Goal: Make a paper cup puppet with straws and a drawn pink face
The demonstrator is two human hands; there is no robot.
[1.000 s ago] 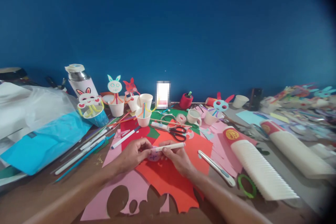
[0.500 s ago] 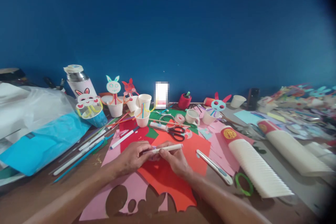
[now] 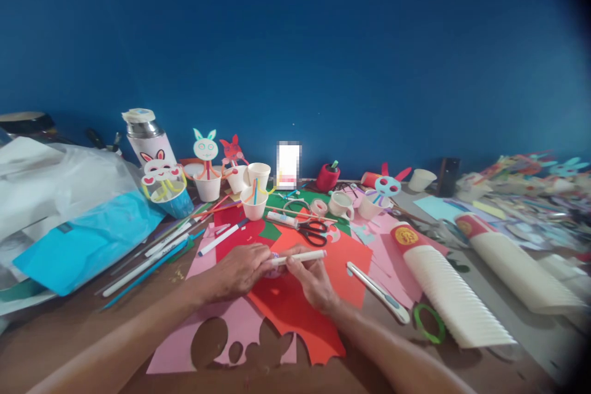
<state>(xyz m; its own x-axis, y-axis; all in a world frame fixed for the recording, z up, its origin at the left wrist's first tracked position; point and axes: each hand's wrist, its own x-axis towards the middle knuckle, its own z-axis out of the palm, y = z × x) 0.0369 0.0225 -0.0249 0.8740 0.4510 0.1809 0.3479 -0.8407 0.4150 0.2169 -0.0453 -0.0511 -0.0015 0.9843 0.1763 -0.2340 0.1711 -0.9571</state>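
Note:
Above the orange paper (image 3: 295, 314), my right hand (image 3: 311, 280) grips a white marker (image 3: 305, 257) that lies almost level, its pinkish end pointing right. My left hand (image 3: 240, 268) is closed at the marker's left end, with the fingers bunched together. A small pale piece with purplish marks (image 3: 276, 255) shows between the hands; most of it is hidden by the fingers. Pink paper with round holes (image 3: 173, 345) lies under the orange sheet. Just beyond the hands are black-handled scissors (image 3: 314, 234) and a white tube (image 3: 281, 218).
Paper cups with rabbit figures, such as the white-faced rabbit (image 3: 205, 148), stand along the back. To the right lie a utility knife (image 3: 378, 292), green tape (image 3: 429, 323) and a stack of paper cups (image 3: 452, 295). A blue packet (image 3: 92, 240) and several brushes (image 3: 148, 271) lie left.
My left fingers have drawn in around the marker's left end, where a darker tip showed before. The marker has moved slightly right in view. The whole view has shifted a little.

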